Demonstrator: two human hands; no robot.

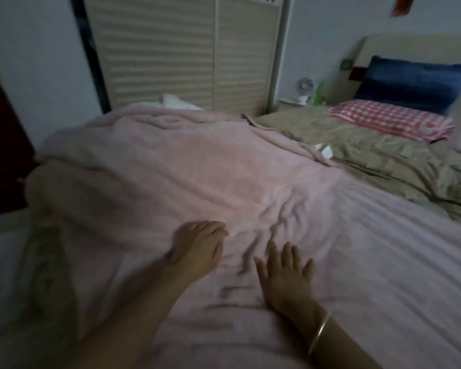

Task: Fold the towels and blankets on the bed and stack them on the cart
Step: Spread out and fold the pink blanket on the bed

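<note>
Across the near and left part of the bed (423, 275) lies the pink blanket (184, 166), opened out in one rumpled layer and not yet folded. Its long axis runs away from the person, from the bed's near edge toward the far left corner by the slatted wardrobe (186, 49). Its right border crosses the bed slantwise, and its left side spills over the bed's left edge.

Both hands are on its near end, close together among a fan of creases. The left hand (197, 246) rests a little farther in, fingers close together with the tips bent to the fabric; blur hides whether they pinch a fold. The right hand (285, 275) lies palm down, fingers spread and straight, pressing the cloth flat, with a thin bangle (320, 334) on its wrist.

Nearly all the blanket stretches ahead and to the left of the fingertips. A fold would therefore likely mean taking the near edge and carrying it forward along that axis, or reaching for the far end. The left hand is nearer the overhanging side, the right nearer the slanting border.

Beyond that border lie an olive quilt (383, 161) and a checked pillow (389, 118) toward the bed's head end. No cart is in view.
</note>
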